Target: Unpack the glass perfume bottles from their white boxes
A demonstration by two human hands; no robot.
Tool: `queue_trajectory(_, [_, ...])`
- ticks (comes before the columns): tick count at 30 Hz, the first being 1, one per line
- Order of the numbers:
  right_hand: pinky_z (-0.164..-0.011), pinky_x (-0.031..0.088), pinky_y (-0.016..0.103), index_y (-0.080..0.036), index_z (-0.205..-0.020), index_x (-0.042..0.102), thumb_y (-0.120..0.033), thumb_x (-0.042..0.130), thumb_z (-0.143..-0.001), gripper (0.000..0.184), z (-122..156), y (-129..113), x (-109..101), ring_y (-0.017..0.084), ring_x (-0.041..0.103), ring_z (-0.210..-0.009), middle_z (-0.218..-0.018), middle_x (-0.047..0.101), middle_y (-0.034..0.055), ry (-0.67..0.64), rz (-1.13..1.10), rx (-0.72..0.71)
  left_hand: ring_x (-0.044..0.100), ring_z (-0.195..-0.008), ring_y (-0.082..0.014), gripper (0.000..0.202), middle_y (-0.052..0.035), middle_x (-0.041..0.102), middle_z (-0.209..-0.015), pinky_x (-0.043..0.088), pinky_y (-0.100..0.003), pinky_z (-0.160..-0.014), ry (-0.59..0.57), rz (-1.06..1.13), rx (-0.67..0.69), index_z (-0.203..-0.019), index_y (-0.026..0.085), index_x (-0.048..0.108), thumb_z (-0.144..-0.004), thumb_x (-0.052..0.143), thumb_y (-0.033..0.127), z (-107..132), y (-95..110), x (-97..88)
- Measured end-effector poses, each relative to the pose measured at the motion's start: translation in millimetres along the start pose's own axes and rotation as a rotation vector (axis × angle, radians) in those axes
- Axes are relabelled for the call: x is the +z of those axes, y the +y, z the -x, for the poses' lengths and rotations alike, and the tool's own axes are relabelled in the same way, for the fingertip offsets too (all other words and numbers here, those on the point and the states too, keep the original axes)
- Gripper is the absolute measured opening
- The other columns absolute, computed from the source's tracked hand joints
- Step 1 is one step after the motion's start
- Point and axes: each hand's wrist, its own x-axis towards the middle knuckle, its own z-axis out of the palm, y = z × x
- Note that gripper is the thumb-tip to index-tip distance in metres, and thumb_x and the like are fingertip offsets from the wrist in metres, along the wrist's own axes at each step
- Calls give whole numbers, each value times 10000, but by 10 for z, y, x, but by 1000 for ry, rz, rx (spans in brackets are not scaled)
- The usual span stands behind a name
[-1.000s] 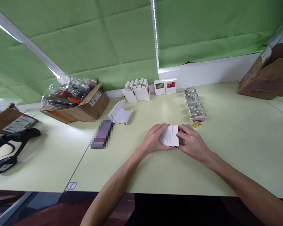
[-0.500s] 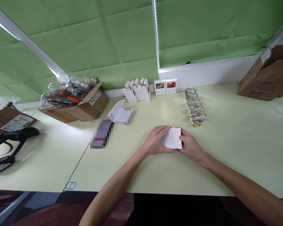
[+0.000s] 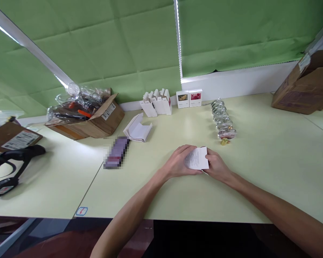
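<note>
Folded printed leaflet [image 3: 197, 158] lies crosswise, long side tilted a bit, and I've got it held over the bench [image 3: 269, 179]: left hand [image 3: 179, 161] curled over one end, right hand [image 3: 216, 165] pinching the other, both about equally close.

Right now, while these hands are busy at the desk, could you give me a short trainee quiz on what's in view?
1. True or false: the left hand and the right hand are both touching the folded printed leaflet.
2. Which is nearer the right hand: A) the row of glass jars, or B) the open cardboard box?
3. What small gold item lies at the near end of that row?

Key: 1. True. 2. A. 3. A gold lid.
</note>
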Motion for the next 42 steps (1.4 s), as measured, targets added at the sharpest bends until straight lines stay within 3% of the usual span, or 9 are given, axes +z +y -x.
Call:
queue_trajectory(13, [-542,434,250,-188,-575,566,-176,678,-739,198,-4,141,42,165,599,-665,-790,624,73,4,-40,-82,617,-1156,-286,778,-78,634,-1251,499,-423,-1007,-74,5,-67,-1284,251,535,-626,867,501,-13,12,-14])
queue_trajectory(20, [-566,439,258,-179,-589,591,-151,669,-729,163,-3,120,13,169,598,-693,-839,635,86,-54,-24,-44,621,-1133,-270,761,-80,636,-1248,487,-420,-1018,-69,3,-56,-1267,234,538,-627,872,474,-14,14,-19])
queue_trajectory(26, [-578,451,261,-187,-564,576,-151,646,-725,180,25,120,89,168,588,-684,-770,614,62,-4,-63,9,614,-1157,-278,775,-79,638,-1259,491,-411,-1011,-81,-20,-38,-1278,229,539,-628,867,495,-15,0,-19])
queue_trajectory(37, [-523,406,249,-193,-509,483,-149,648,-686,247,-32,105,107,152,558,-629,-714,566,44,86,-169,-62,614,-1175,-286,780,-79,628,-1290,500,-427,-1014,-127,-65,-63,-1302,251,528,-646,850,522,-24,12,-69])
queue_trajectory(42, [-513,395,243,-184,-534,527,-163,681,-701,228,-57,56,66,142,572,-610,-729,604,46,86,-118,-61,588,-1226,-284,882,-78,585,-1353,492,-429,-1033,-169,-152,-28,-1464,304,401,-717,799,552,-6,25,-133])
